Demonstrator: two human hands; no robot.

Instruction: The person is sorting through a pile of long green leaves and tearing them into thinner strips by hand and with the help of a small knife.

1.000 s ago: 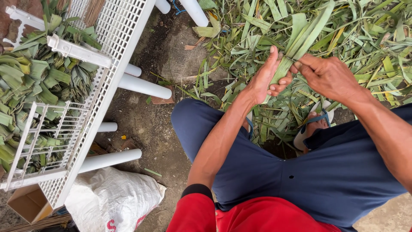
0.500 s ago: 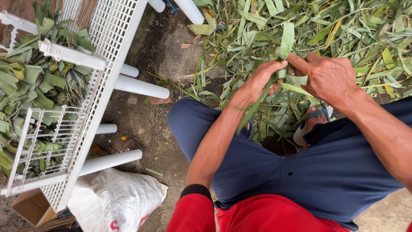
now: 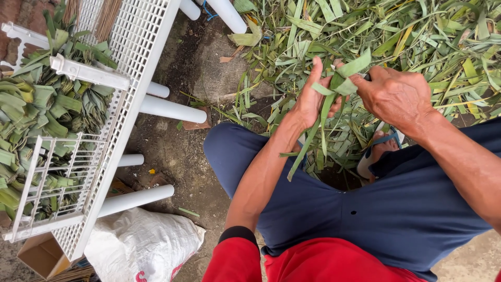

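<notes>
Both hands pinch one long green leaf above the knees: left hand at its fold, right hand beside. Cut leaves cover the ground; folded leaves fill the white rack at the left

A dense heap of cut green leaves fills the ground ahead and to the right, and the left hand and right hand are hemmed in just above it, with the knees in dark blue trousers close below. To the left, the white lattice rack and its white pipe legs bar the way. Between rack and knee, a strip of bare dirt ground lies open, ending at a white sack.
</notes>
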